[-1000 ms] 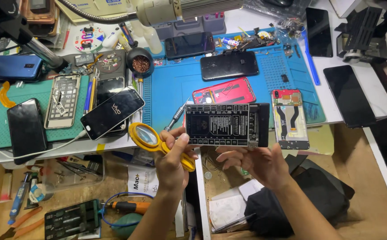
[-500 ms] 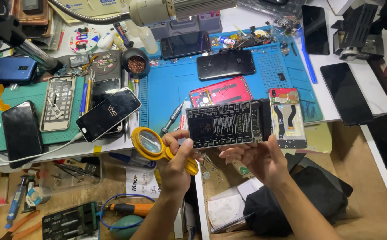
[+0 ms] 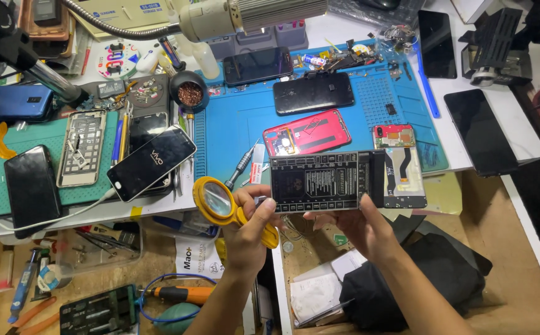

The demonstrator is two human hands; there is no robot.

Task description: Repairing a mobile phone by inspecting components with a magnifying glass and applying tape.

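Magnifier point(image 3: 216, 200) left of board point(image 3: 319, 183)

The left hand point(image 3: 250, 232) covered the handle of the yellow magnifier point(image 3: 217, 200), so the grip under the fingers could not be made out. The right hand point(image 3: 357, 228) hid the lower edge of the black test board point(image 3: 318, 182), whose fine markings were too small to tell. That board overlapped an opened phone point(image 3: 404, 177) (only its right part showed). The lamp point(image 3: 251, 13) was cut off by the top edge, as was the dark stand point(image 3: 6, 43) at the left. Both forearms ran out of the bottom edge. Small parts on the blue mat point(image 3: 236, 118) stayed indistinct.
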